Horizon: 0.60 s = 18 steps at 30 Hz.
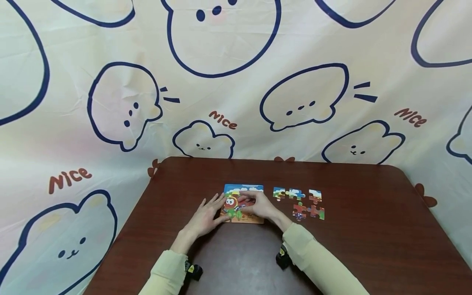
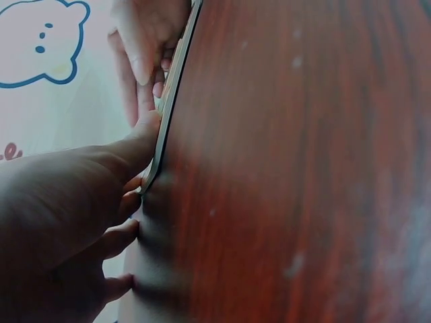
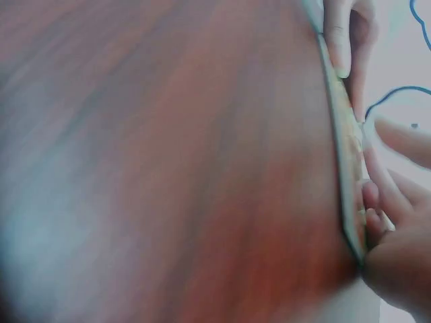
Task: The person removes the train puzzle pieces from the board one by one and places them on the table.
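Observation:
A picture puzzle board (image 1: pixel 252 219) with a blue sky strip and a red-headed cartoon figure lies flat on the brown table. My left hand (image 1: pixel 204 218) is at its left side, fingers spread, the thumb touching the near left part. Over the middle and right of the board is my right hand (image 1: pixel 259 205), index finger extended and the other fingers bent down against the surface. In the right wrist view its thumb (image 3: pixel 404 140) stands apart from the fingers, and no piece shows between them. The right hand hides part of the picture.
Right of the board lie several loose jigsaw pieces: a joined-looking sky pair (image 1: pixel 295 194), a single sky-and-red piece (image 1: pixel 315 196) and a red pair (image 1: pixel 316 212). A cartoon-printed cloth (image 1: pixel 250 102) hangs behind the table (image 1: pixel 368 229).

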Each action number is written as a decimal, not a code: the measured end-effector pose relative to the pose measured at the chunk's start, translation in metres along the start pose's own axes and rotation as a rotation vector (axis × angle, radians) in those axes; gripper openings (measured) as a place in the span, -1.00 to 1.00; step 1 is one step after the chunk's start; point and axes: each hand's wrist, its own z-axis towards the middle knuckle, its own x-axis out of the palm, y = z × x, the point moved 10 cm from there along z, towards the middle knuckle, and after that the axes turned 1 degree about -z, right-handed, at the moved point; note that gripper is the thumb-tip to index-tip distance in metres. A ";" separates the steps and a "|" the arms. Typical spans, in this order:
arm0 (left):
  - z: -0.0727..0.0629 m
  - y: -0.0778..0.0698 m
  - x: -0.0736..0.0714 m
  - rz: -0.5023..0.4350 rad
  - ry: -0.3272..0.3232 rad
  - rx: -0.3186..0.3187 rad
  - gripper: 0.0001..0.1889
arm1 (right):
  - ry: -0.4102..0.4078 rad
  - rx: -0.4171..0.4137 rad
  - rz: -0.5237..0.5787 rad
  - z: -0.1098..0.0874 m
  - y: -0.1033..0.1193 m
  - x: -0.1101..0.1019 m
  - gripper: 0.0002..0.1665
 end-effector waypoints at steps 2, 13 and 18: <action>-0.001 0.000 0.000 -0.005 -0.001 -0.001 -0.17 | 0.020 -0.004 -0.017 0.001 0.001 0.004 -0.23; -0.002 0.000 0.000 -0.007 -0.015 0.002 -0.17 | -0.119 0.059 0.007 -0.002 -0.006 -0.003 -0.30; -0.002 0.000 0.000 -0.013 -0.012 0.003 -0.17 | -0.093 0.130 0.098 0.001 -0.009 -0.005 -0.28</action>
